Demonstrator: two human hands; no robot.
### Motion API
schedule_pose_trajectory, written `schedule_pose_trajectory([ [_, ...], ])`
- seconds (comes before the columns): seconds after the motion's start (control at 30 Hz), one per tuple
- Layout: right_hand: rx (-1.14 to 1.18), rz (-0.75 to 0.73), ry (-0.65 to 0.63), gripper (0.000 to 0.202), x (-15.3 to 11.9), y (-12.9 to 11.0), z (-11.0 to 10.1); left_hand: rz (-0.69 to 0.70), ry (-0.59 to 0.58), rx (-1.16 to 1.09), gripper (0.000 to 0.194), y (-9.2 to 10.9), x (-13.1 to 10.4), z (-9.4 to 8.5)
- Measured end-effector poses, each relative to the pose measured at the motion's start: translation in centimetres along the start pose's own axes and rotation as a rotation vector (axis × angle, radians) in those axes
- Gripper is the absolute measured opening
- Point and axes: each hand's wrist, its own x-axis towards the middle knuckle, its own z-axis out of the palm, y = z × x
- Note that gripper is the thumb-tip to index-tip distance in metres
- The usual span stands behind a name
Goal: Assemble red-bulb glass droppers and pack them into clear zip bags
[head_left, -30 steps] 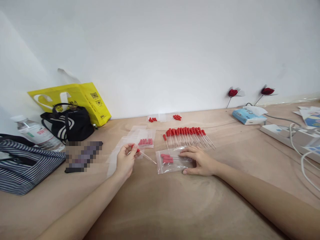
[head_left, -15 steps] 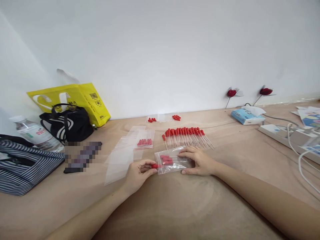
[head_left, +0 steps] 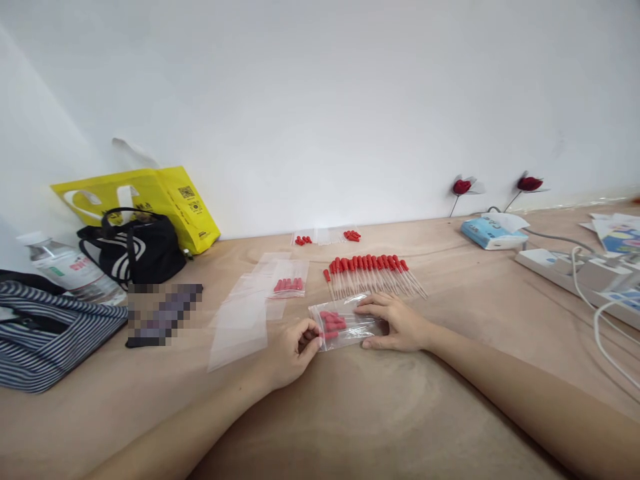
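A clear zip bag [head_left: 353, 331] with several red rubber bulbs [head_left: 333, 321] inside lies on the table between my hands. My left hand [head_left: 295, 350] pinches at the bag's left edge, and a red bulb lies just inside it there. Spread over the bag's right end, my right hand [head_left: 397, 325] has thumb and fingers apart, resting on the plastic. Behind the bag is a row of glass droppers with red bulbs [head_left: 370, 265]. Flat empty bags [head_left: 240, 320] are at the left, beside a filled bag with red bulbs [head_left: 289, 285].
Two small bags with red bulbs [head_left: 353, 235] lie by the wall. On the left are a striped bag [head_left: 50, 340], a bottle [head_left: 75, 267], a black bag [head_left: 135, 250] and a yellow bag [head_left: 190, 207]. Tissues [head_left: 493, 232] and a power strip [head_left: 575, 273] sit at the right.
My left hand has moved right to the bag's edge, and the red bulb it held outside is now within the bag. My right hand has stayed in place.
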Motion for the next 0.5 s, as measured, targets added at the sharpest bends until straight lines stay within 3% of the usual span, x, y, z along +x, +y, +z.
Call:
schedule_pose_trajectory([
  [0.17,-0.004,0.004,0.003,0.062,-0.1,0.0,0.0,0.016,0.022,0.066,0.013,-0.4,0.4,0.6],
  [0.3,-0.003,-0.005,0.018,0.060,-0.1,-0.1,0.0,-0.081,0.035,0.078,0.021,-0.4,1.3,0.7],
  [0.43,0.031,-0.042,0.023,0.061,-0.1,-0.4,0.0,-0.140,0.001,0.026,0.021,-0.9,1.8,-0.2],
  [0.5,0.050,-0.061,0.020,0.062,0.0,-0.6,0.1,-0.130,-0.079,-0.034,0.018,-1.3,2.1,-1.3],
])
